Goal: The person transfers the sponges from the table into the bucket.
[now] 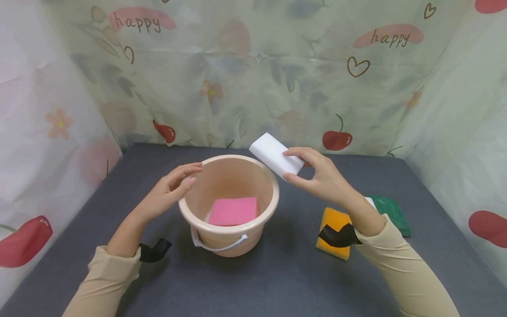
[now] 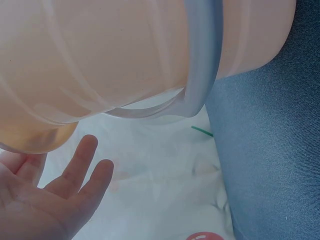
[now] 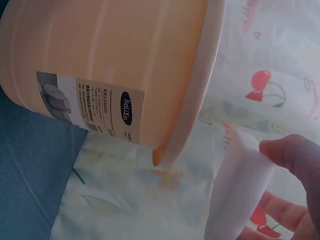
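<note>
My right hand (image 1: 322,174) pinches a white sponge block (image 1: 275,154) between thumb and fingers. It holds the block tilted in the air, level with the bucket's right rim. In the right wrist view the white block (image 3: 240,187) is beside the rim, thumb on one face. A peach-coloured bucket (image 1: 229,240) with a pale handle stands upright on the table. Inside it lies a pink sponge (image 1: 233,211). My left hand (image 1: 170,189) has its fingertips at the bucket's left rim. Seen from the left wrist, its fingers (image 2: 80,165) are spread and loosely bent.
On the right of the dark table (image 1: 301,281) lies a yellow-orange sponge (image 1: 336,219), partly behind a black wrist strap (image 1: 338,235). Beyond it a green sponge (image 1: 390,213) lies beside a white piece, partly covered by my right forearm. Printed curtains (image 1: 253,88) enclose the table.
</note>
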Motion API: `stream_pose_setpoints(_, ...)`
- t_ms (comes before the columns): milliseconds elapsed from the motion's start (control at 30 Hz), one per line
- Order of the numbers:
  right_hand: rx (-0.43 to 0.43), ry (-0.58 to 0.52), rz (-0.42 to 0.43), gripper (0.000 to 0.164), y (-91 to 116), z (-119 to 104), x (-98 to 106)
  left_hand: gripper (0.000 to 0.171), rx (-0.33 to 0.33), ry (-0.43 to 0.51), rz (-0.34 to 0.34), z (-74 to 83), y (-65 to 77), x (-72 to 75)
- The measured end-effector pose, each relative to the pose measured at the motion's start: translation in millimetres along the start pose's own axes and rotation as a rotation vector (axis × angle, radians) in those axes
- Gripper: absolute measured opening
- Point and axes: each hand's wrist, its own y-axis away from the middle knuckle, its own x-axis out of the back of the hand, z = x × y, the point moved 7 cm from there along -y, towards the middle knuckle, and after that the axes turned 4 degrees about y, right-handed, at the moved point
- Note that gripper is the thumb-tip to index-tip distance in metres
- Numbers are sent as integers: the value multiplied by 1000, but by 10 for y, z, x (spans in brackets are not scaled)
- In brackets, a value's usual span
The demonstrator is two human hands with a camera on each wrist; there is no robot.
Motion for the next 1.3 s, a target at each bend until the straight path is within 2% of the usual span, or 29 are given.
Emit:
stream_pose_setpoints(300, 51, -14, -39, 43, -18, -101, -81, 38, 4, -8, 4, -3, 0, 3)
stream_pose_setpoints(600, 112, -14, -36, 42, -55, -176, -139, 38, 15, -23, 6, -11, -3, 7)
stream_pose_setpoints(1300, 182, -57, -89, 42, -111, -291, -302, 38, 22, -24, 10, -19, -2, 9)
